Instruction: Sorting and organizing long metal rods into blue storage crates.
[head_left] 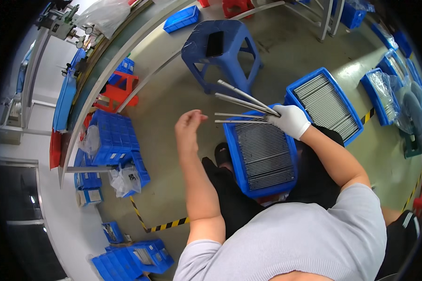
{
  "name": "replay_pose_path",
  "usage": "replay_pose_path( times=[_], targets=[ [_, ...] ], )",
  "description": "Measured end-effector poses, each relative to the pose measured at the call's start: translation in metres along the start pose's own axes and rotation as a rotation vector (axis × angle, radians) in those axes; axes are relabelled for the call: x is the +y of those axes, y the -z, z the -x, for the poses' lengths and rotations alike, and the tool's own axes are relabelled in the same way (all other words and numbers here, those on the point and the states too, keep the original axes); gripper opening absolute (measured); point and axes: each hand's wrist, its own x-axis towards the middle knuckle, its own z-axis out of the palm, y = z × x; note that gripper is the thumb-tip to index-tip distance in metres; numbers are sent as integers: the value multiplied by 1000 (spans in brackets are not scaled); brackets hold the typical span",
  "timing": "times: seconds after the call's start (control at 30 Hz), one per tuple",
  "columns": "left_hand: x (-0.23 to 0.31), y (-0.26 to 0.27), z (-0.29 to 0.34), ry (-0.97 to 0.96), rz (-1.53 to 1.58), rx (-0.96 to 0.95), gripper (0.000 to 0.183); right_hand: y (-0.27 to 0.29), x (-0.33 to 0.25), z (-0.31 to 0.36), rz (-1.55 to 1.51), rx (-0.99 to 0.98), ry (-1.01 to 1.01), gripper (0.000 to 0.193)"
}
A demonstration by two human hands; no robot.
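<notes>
My right hand (289,121), in a white glove, is closed around several thin metal rods (241,99). The rods fan out to the left, their free ends apart from one another. Below them, a blue bin (234,161) filled with rows of similar grey rods (266,154) rests at my lap between my legs. My bare left hand (188,125) is raised left of the rod ends and does not touch them. Its fingers are loosely bent, with nothing visible in them.
A second blue bin (291,87) of rods stands at the right. Ahead is a blue plastic stool (197,40) with a dark flat object (215,44) on it. Stacked blue crates (117,136) and a workbench (96,65) line the left. More bins (378,96) sit far right.
</notes>
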Motion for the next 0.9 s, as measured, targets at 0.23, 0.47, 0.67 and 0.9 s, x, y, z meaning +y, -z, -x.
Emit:
replay_pose_path(
  times=[0.23,0.47,0.67,0.9],
  targets=[
    [-3,-9,0,113,229,-77,26,-1,-2,1,-596,-354,-217,35],
    [-4,-14,4,118,346,-219,28,-5,-6,1,-698,-462,-282,35],
    [-2,-16,6,79,259,-227,24,-6,-3,1,-798,-492,-291,37],
    [1,-16,10,105,124,-329,27,-11,1,3,-778,-501,-251,34]
  ],
)
